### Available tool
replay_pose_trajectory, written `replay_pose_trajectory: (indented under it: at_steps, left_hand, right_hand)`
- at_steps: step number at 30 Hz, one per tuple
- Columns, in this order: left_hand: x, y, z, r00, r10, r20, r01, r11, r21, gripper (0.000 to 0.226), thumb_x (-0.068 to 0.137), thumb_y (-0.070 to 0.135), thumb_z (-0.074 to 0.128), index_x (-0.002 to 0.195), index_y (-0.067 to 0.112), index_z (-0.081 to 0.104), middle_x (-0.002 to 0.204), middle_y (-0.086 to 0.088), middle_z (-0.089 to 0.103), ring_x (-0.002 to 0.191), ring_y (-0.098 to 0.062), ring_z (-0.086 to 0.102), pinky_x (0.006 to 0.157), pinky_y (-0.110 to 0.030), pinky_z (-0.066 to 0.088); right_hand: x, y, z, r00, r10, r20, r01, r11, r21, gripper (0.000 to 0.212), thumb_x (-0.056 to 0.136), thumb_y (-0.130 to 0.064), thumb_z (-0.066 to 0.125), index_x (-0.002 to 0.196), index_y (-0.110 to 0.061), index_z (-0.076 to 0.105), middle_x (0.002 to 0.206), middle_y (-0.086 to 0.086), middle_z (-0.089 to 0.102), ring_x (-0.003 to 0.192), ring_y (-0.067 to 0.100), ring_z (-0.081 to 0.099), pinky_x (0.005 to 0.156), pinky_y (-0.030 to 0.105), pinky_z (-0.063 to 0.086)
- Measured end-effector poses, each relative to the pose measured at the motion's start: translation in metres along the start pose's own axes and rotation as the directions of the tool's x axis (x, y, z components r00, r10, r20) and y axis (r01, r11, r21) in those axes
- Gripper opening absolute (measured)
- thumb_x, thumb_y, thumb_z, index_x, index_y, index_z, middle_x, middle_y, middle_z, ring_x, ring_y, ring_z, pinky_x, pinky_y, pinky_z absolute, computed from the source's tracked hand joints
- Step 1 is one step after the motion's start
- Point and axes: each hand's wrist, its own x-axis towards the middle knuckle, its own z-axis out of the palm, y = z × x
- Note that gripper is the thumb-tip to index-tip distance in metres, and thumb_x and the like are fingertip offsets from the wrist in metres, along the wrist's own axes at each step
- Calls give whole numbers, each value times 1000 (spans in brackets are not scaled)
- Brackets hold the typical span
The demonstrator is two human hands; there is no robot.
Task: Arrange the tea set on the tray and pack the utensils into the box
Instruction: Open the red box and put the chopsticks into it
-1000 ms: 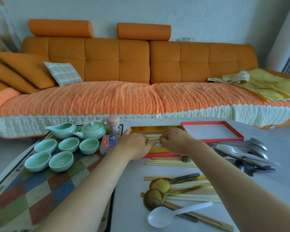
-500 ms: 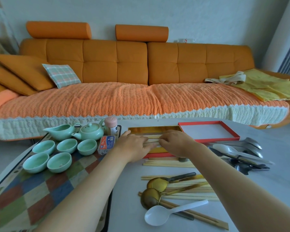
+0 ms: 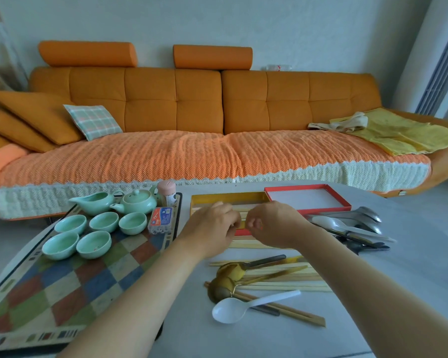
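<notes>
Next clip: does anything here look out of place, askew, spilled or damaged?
Nothing spilled or broken. The only untidy spot is the chopsticks and spoons in front of the box, lying crossed at different angles. The cups and teapot stand upright on the tray.

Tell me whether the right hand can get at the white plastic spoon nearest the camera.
Probably yes. The white plastic spoon lies uncovered, its handle across the chopsticks, and the right hand at the box would only need to draw back; nothing stands between.

Chopsticks, spoons crowd box front; table free far right.
</notes>
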Motion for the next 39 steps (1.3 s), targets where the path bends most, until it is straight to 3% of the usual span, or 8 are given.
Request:
replay_pose_trajectory:
  at_steps: [4, 7, 14, 20, 23, 28, 33, 39]
  left_hand:
    - [-14, 12, 2, 965, -44, 260, 36, 999, 35, 28, 95, 31, 51, 118, 29, 67, 112, 7, 58, 112, -15, 49, 81, -37, 50]
    - [-22, 14, 4, 948, -60, 314, 51, 998, 36, 33, 98, 36, 51, 129, 33, 63, 121, 9, 54, 115, -14, 46, 87, -36, 48]
    - [-24, 16, -2, 971, -78, 227, 78, 997, 11, 20, 92, 38, 62, 106, 28, 72, 106, 11, 58, 104, -10, 53, 78, -31, 49]
    - [-24, 14, 2, 966, -96, 240, 97, 995, 9, 23, 93, 40, 61, 107, 25, 69, 107, 9, 54, 103, -9, 49, 69, -26, 36]
    - [-23, 11, 2, 966, -115, 231, 114, 993, 16, 18, 95, 36, 59, 106, 25, 67, 106, 9, 58, 101, -13, 54, 71, -29, 43]
    - [-15, -1, -9, 972, -223, 76, 229, 970, -83, 10, 97, 28, 56, 96, 23, 64, 96, 9, 64, 87, -16, 60, 71, -34, 50]
    - [-1, -24, -11, 950, -303, -77, 281, 935, -215, 8, 96, 18, 59, 96, 15, 66, 94, 3, 65, 87, -18, 61, 75, -41, 53]
    - [4, -43, 1, 927, -352, -131, 324, 925, -199, 8, 95, 19, 60, 97, 16, 68, 95, 3, 68, 91, -22, 60, 76, -44, 51]
  right_hand:
    - [-15, 2, 5, 994, 39, 101, -36, 999, -26, 23, 93, -31, 53, 102, -33, 74, 105, -17, 71, 93, 6, 65, 82, 30, 57]
    - [-20, 0, 10, 990, 47, 133, -37, 996, -76, 17, 94, -31, 59, 100, -32, 75, 106, -14, 69, 91, 7, 65, 80, 30, 58]
    - [-27, -7, 10, 989, -3, 145, 3, 1000, 0, 15, 92, -31, 67, 106, -32, 72, 103, -14, 68, 88, 4, 60, 82, 28, 55]
    - [-23, -5, 12, 991, -11, 135, 26, 994, -110, 20, 95, -35, 56, 104, -30, 73, 106, -10, 69, 91, 10, 61, 79, 26, 53]
    - [-21, -7, 14, 992, -22, 127, 33, 996, -85, 24, 97, -33, 52, 108, -26, 71, 105, -8, 68, 90, 10, 61, 77, 25, 54]
    - [-11, -1, 0, 1000, -19, -8, 19, 999, 38, 20, 97, -27, 55, 109, -27, 70, 104, -12, 68, 85, 5, 61, 74, 23, 54]
    - [7, 9, -12, 978, 37, -205, -16, 995, 103, 22, 96, -16, 56, 108, -23, 74, 103, -8, 69, 89, 11, 64, 77, 30, 53]
    - [34, 12, -3, 986, 56, -158, -40, 994, 104, 26, 99, -16, 55, 119, -21, 70, 119, -3, 68, 107, 18, 63, 91, 34, 53]
